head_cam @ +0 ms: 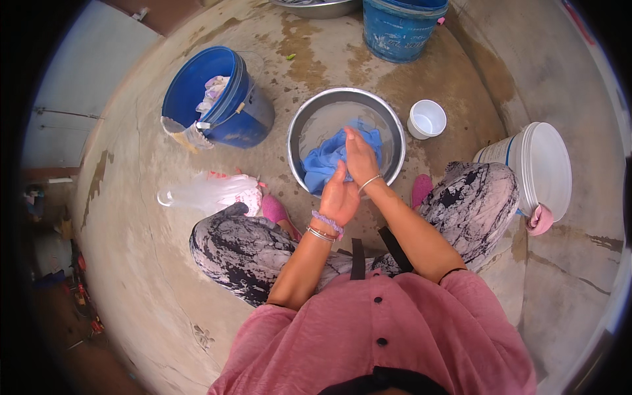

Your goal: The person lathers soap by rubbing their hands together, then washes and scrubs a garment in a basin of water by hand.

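A round metal basin (pixel 395 148) holds shallow, cloudy water and a bunched blue cloth (pixel 321 160). My left hand (pixel 340 197) is over the basin's near rim, its bare palm turned up and its thumb spread. Its fingertips are hidden behind my other hand. Close against it, my right hand (pixel 361 157) is held edge-on above the cloth with straight fingers, and its palm is turned out of sight. I see no cloth gripped in either hand. Whether the fingers touch the cloth below is not clear.
Right of the basin stands a small white tub (pixel 427 119). A large white bucket (pixel 550 173) lies tipped with a pink cloth (pixel 539 219) on its rim. To the left are a blue bucket (pixel 259 116) with fabric and a plastic bag (pixel 197 193). Another blue bucket (pixel 395 37) stands beyond.
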Available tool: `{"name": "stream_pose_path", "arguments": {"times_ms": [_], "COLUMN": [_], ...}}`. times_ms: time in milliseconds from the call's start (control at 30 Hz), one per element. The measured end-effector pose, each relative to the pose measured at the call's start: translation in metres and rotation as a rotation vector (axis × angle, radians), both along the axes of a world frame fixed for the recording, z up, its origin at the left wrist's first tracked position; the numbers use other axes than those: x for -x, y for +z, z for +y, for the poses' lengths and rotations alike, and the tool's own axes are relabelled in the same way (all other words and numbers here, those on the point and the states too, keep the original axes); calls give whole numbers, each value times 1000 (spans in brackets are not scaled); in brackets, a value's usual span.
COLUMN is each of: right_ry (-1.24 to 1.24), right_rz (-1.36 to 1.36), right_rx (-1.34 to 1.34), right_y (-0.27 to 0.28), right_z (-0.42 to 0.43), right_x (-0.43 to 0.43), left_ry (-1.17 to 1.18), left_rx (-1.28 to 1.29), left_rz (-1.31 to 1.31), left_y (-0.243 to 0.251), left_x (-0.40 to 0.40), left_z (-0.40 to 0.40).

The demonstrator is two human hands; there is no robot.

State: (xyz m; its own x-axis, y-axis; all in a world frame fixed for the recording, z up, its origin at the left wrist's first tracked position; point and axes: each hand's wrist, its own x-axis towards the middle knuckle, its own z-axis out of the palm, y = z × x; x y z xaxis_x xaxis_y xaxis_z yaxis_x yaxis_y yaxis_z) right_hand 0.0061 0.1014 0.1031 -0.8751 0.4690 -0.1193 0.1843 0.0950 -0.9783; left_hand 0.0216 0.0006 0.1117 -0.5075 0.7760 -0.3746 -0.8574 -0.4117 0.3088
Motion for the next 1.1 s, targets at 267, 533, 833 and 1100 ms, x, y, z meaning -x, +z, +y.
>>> {"name": "stream_pose_path", "arguments": {"times_ms": [267, 533, 833, 1100], "right_ry": [166, 70, 220, -13], "right_rz": [254, -272, -688, -119], "right_rx": [-432, 511, 529, 812], "right_y": [28, -8, -74, -39], "right_z": [-75, 59, 66, 76], "right_x": [-63, -19, -13, 21], "left_ry": [252, -42, -310, -325], "left_rx": [-13, 238, 553, 514], "left_rz": [54, 239, 742, 550], "left_y": [-7, 13, -16, -13], "left_x": [20, -18, -38, -36], "left_z": [-14, 1, -5, -9]}}
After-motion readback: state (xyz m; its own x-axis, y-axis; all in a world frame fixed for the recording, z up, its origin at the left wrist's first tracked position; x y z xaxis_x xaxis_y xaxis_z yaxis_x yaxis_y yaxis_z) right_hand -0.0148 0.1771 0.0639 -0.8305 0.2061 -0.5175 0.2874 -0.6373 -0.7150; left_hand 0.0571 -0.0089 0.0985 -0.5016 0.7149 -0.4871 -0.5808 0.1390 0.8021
